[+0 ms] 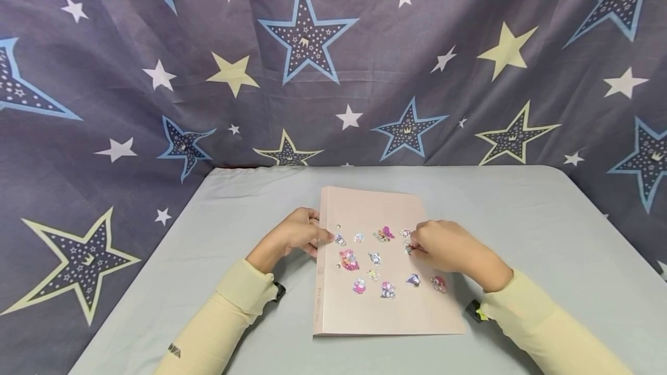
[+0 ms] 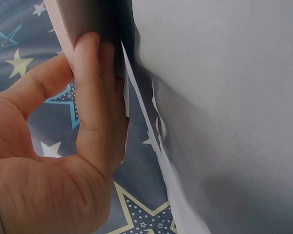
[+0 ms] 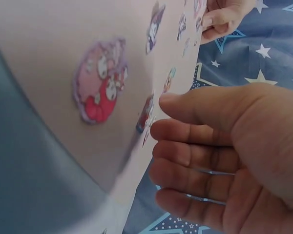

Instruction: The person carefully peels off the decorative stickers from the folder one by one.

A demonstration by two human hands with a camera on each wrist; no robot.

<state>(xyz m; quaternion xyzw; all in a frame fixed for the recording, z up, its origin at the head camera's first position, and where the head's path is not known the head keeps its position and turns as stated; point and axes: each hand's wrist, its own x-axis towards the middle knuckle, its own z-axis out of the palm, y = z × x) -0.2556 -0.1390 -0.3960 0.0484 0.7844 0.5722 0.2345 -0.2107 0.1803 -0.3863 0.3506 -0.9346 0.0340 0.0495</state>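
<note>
A pale pink folder (image 1: 375, 317) lies on the table in the head view, with its spine on the left. Several colourful cartoon stickers are spread over its cover. My left hand (image 1: 299, 233) grips the spine edge, its thumb on the cover. In the left wrist view, the fingers (image 2: 90, 102) reach along the spine's side. Over the folder's right part is my right hand (image 1: 443, 247), fingers curled. Thumb and index fingertips pinch at a small sticker (image 3: 145, 116) in the right wrist view. A pink and red sticker (image 3: 101, 80) with a purple border lies near them.
The folder rests on a table with a grey cloth (image 1: 250, 190). Behind it hangs a dark curtain (image 1: 365, 74) with stars. Small round metallic dots (image 1: 338, 266) sit near the spine.
</note>
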